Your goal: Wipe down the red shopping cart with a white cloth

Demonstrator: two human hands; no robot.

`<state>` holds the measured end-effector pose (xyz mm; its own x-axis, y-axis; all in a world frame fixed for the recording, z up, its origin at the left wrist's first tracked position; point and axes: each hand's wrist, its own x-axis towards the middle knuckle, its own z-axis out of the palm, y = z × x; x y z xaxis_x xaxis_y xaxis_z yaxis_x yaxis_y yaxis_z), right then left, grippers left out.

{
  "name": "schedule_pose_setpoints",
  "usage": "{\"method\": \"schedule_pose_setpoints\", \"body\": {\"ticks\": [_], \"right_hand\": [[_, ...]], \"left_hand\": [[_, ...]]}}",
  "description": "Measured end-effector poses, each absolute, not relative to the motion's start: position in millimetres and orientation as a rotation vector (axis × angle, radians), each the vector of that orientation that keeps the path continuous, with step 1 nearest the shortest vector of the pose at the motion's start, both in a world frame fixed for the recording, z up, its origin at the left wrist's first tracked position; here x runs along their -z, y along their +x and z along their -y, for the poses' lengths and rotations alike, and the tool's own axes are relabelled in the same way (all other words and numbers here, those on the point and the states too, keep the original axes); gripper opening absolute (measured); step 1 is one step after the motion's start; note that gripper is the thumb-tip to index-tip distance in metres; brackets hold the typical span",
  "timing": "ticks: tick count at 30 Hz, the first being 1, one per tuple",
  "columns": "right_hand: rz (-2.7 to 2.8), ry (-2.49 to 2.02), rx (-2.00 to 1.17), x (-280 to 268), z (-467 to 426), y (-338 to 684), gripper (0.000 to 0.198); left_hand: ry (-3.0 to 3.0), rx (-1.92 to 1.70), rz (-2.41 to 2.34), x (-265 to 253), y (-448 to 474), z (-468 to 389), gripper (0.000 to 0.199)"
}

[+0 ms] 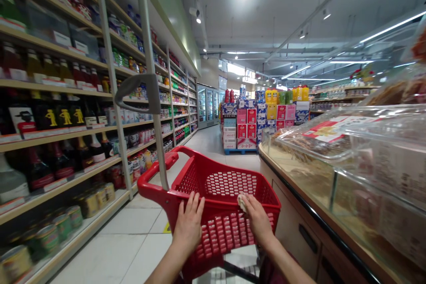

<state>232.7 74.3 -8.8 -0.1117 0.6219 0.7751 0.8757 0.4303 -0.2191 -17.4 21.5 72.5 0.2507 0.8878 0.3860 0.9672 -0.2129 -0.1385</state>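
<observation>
In front of me stands a red plastic shopping basket cart (229,226) with a honeycomb of holes in its walls. A grey metal pole with a looped grey handle (153,94) rises from its left end. My left hand (189,222) lies on the near rim with its fingers stretched out, holding nothing. Farther right on the same rim, my right hand (256,217) presses a crumpled off-white cloth (242,202) with its fingers closed over it. Part of the cloth is hidden under those fingers.
Shelves of bottles and cans (63,120) line the left side. To the right runs a glass-topped counter (293,182) carrying clear plastic food containers (333,131). Stacked drink cartons (246,124) stand ahead on a blue pallet, with glass-door fridges (206,102) behind. Pale floor tiles (123,235) lie between.
</observation>
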Motion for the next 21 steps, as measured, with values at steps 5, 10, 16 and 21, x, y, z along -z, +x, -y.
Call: {"method": "schedule_pose_setpoints", "body": {"ticks": [5,10,16,21], "right_hand": [[1.684,-1.597,0.360,9.2,-72.2,289.1,0.057],[1.716,-1.543,0.246,-0.4,-64.2,244.8,0.060],[1.824,-1.203,0.176,-10.8,-63.2,171.8,0.059],[1.752,-1.283,0.221,0.5,-64.2,206.9,0.065]], "left_hand": [[-2.191,0.328,1.739,-72.4,-15.1,-19.7,0.064],[-2.179,0.322,1.758,-74.9,-12.0,-18.3,0.063],[-2.156,0.289,1.727,-74.7,-16.5,-20.2,0.062],[-2.176,0.329,1.720,-72.4,-16.8,-19.9,0.063]]}}
